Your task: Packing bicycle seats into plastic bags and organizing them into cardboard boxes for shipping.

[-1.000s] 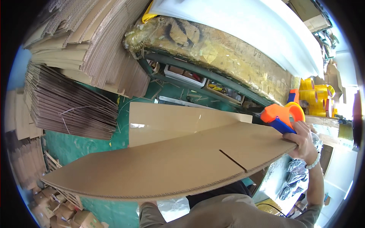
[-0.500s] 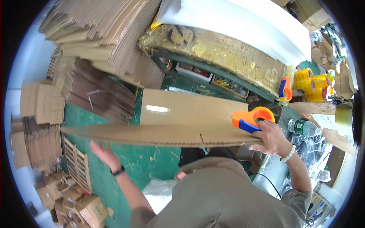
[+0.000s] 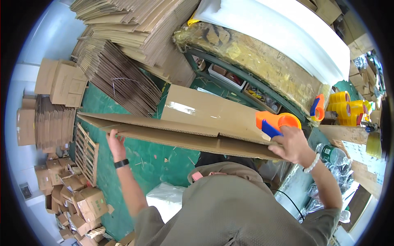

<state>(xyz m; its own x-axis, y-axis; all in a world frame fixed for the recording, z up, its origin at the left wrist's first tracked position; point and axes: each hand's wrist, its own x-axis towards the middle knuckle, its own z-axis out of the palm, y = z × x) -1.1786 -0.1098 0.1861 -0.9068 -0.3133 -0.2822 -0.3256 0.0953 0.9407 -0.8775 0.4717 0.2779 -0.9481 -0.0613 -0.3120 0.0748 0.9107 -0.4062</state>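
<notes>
A long brown cardboard carton [image 3: 188,138] stretches across in front of me, partly spread so that a gap shows between its two long panels. My left hand [image 3: 116,146], with a dark band at the wrist, grips the near panel by its left end. At the other end, my right hand [image 3: 292,145] holds an orange and blue tape dispenser [image 3: 279,123], its fingers also against the carton's edge. Beyond the gap rises another cardboard panel [image 3: 209,110] with a shiny strip across it; whether it belongs to the same carton I cannot tell.
Flattened cartons [image 3: 123,78] lie stacked at the far left. A workbench [image 3: 262,61] bears a white sheet roll [image 3: 283,33], a second tape dispenser [image 3: 317,108] and yellow tape rolls [image 3: 340,104]. A wooden pallet [image 3: 85,153] and loose boxes [image 3: 88,203] stand left; a plastic bottle [image 3: 330,153] lies right.
My left hand, apart from the cardboard before, now grips its left end. The carton's long panels have spread apart. The right hand keeps the tape dispenser, and the view has shifted.
</notes>
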